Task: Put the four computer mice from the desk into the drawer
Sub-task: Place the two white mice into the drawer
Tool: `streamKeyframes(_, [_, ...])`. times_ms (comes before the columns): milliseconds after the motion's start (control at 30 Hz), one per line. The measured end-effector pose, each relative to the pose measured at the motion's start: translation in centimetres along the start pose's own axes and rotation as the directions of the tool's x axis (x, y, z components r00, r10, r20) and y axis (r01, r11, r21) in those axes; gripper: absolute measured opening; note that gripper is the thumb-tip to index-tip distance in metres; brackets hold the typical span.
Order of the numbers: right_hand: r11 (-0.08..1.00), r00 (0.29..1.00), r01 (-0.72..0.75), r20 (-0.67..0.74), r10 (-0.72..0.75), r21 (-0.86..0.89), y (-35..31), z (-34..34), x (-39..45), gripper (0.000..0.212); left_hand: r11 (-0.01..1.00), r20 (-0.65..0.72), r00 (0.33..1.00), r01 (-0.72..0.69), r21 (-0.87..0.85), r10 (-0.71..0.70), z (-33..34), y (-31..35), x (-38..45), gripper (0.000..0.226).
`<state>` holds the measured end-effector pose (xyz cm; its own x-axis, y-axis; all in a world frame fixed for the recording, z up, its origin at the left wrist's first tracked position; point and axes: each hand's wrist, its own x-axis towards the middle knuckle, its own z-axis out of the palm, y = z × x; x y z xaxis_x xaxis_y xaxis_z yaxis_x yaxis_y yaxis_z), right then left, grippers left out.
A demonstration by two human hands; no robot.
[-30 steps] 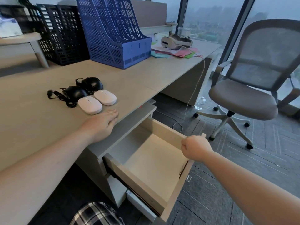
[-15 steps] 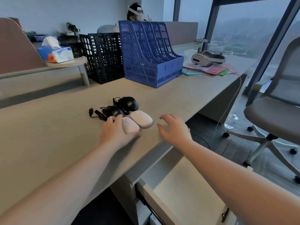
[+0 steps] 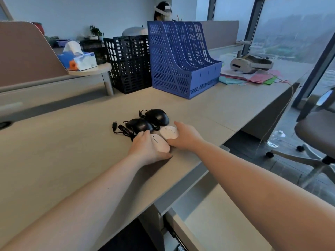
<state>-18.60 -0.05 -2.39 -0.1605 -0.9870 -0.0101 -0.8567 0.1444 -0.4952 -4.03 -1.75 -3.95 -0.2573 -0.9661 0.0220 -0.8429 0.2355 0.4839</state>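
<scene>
Left hand [image 3: 145,147] curled around near white mouse [image 3: 160,144], right hand [image 3: 186,137] gripping far white mouse [image 3: 168,132], two black mice [image 3: 139,124] behind on bench [image 3: 63,151], drawer [image 3: 217,220] open below

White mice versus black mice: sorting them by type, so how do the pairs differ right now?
The white mice show no cables; the black mice trail black cords. Each white mouse has a hand on it, left hand and right hand; the black ones lie untouched. All four sit on the desk.
</scene>
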Motion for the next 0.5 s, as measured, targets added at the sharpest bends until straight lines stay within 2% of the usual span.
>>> streamKeyframes(200, [0.998, 0.999, -0.031, -0.034, 0.032, 0.045, 1.4, -1.1, -2.1, 0.064, 1.0, -0.029, 1.0, 0.006, 0.028, -0.005, -0.1, 1.6, -1.3, 0.109])
streamKeyframes(367, [0.999, 0.999, -0.038, -0.025, 0.039, 0.032, 4.0, -3.9, -5.9, 0.078, 0.998, -0.015, 0.999, -0.031, 0.051, 0.032, 0.7, 4.7, -4.4, 0.105])
streamKeyframes(500, [0.997, 0.993, -0.077, -0.082, 0.08, 0.031, 6.7, -5.6, -10.2, 0.067, 0.997, -0.02, 0.998, -0.059, 0.055, 0.061, 2.6, 7.9, -7.5, 0.098])
